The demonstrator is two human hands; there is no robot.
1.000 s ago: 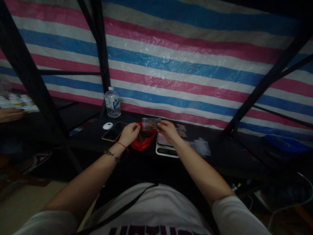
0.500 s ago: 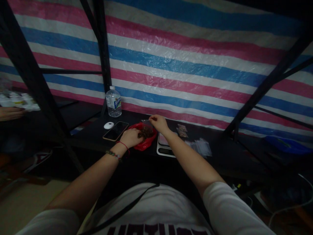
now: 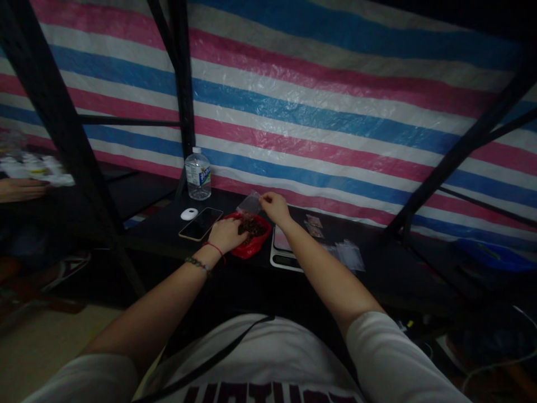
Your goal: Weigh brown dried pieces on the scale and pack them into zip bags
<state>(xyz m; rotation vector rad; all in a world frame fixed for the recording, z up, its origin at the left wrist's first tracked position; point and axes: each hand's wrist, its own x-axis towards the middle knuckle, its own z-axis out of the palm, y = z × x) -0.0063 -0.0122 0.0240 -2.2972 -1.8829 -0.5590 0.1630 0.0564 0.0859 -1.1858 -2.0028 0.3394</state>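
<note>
My right hand (image 3: 274,207) pinches the edge of a small clear plastic bag (image 3: 250,203), which hangs out to the left behind a red plastic bag (image 3: 248,250). Small brown pieces (image 3: 254,225) fill the open red bag; what they are is too dark to tell. Resting at its left side, my left hand (image 3: 226,234) has thumb and fingers apart at the pieces, fingertips partly hidden. A white digital scale (image 3: 286,262) stands right of the red bag, partly covered by my right forearm. Two small filled bags (image 3: 314,226) lie beyond that forearm.
Left of the red bag lie a phone (image 3: 201,223) and a white oval object (image 3: 189,214), with a clear bottle (image 3: 198,174) behind. Empty clear bags (image 3: 351,256) are at the right. Black rack posts (image 3: 183,84) frame the shelf. Another person's hand (image 3: 22,190) is far left.
My right hand has shifted slightly, and the clear bag now stretches out wider to the left. My left hand stays at the red bag; the view has turned a little.
</note>
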